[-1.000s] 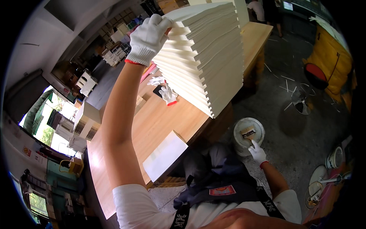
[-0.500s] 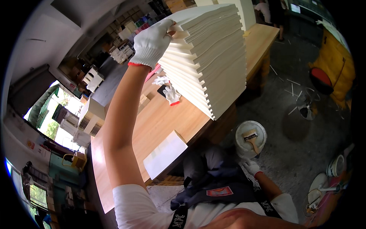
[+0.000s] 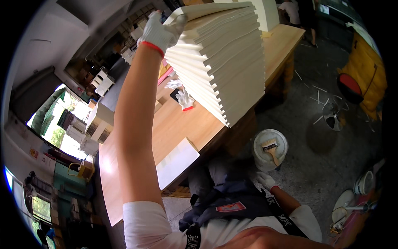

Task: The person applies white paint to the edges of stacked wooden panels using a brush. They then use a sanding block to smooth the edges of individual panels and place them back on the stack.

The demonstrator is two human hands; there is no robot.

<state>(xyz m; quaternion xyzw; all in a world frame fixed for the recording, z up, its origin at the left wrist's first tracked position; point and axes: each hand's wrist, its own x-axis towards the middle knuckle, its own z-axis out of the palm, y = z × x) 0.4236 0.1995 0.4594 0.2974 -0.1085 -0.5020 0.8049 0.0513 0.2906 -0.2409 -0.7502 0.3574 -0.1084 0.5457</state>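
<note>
My left hand (image 3: 161, 33), in a white knit glove with a red cuff, grips the near-left corner of the top white pad (image 3: 199, 11) on a tall stepped stack of white paper pads (image 3: 236, 54). The corner is raised, and a gap shows the tan surface beneath. My right hand (image 3: 265, 181), also gloved, hangs low beside my lap, fingers loosely out and nothing visible in it. It is close to a white bucket (image 3: 258, 157) with a wooden-handled brush (image 3: 271, 150) lying across its top. A smaller white block (image 3: 178, 164) lies at the table's near edge.
The stack stands on a wooden table (image 3: 203, 133). Spare white gloves (image 3: 184, 100) and a dark flat object (image 3: 175, 94) lie left of it. Another white stack (image 3: 265, 14) is behind. Paper strips (image 3: 318, 95) litter the floor near a yellow cover (image 3: 365, 70). Other people (image 3: 290, 10) stand far back.
My left hand has moved slightly left and up, lifting the top pad's near corner off the stack. My right hand stays low beside the bucket.
</note>
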